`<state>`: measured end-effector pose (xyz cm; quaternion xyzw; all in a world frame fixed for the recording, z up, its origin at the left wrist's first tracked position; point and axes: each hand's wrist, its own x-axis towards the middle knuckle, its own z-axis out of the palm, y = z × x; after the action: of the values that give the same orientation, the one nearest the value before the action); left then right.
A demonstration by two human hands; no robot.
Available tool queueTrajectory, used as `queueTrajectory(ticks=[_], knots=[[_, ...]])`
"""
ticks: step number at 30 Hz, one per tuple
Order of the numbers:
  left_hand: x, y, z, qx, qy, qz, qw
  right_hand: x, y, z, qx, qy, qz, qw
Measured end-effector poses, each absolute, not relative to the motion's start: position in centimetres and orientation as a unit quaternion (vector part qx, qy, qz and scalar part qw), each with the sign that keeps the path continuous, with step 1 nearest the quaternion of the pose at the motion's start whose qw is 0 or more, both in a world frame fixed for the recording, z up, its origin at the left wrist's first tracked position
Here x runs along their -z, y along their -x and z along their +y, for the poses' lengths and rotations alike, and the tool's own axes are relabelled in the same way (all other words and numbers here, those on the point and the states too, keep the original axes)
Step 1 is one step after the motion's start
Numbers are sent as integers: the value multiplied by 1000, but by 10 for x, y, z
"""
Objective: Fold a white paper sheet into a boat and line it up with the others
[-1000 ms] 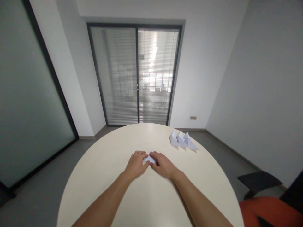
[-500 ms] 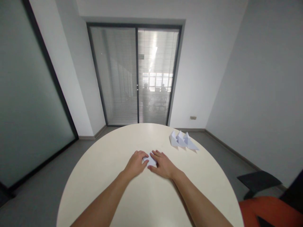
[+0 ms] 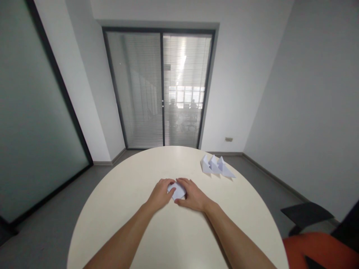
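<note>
1. A small white paper is seen near the middle of a round table, a little toward the far side.
2. The paper is held from both sides by two bare hands.
3. The left hand is laid on the left edge of the paper. Its fingers are curled, and the tips are pressed down on the paper.
4. The right hand is laid on the right edge. Its fingers are bent over the top of the paper, and its thumb is tucked under the near edge.
5. Neither hand is spread wide, and neither is closed into a fist. Both are half closed on the paper.
6. The paper is lifted a bit between the hands, so a small white bump is seen there. How it is folded cannot be told, as most of it is hidden by the fingers.
7. Both arms are stretched forward over the table and are bare. They come in from the near edge and meet at the paper, like a pointed roof.
8. The wrists are kept low, close to the table top.
9. Three folded shapes of white paper are set in a row on the far right part of the table, well apart from the hands.
</note>
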<state>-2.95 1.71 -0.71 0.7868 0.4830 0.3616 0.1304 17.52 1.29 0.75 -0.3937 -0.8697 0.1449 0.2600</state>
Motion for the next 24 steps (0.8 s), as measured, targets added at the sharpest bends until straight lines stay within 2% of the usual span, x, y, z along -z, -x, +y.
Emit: queueTrajectory(ticks=[6,13,20,24], knots=[[13,31,23,-383,-779,472,152,-12,-173,11,-173,384,-869,262],[14,31,29,-443,-736,445,254,-12,-172,9,-225,425,-833,275],[3,29,25,-469,-735,417,256,-6,-173,13,-312,408,-790,335],[0,28,22,-474,-738,415,240,-4,-170,17,-316,412,-771,368]])
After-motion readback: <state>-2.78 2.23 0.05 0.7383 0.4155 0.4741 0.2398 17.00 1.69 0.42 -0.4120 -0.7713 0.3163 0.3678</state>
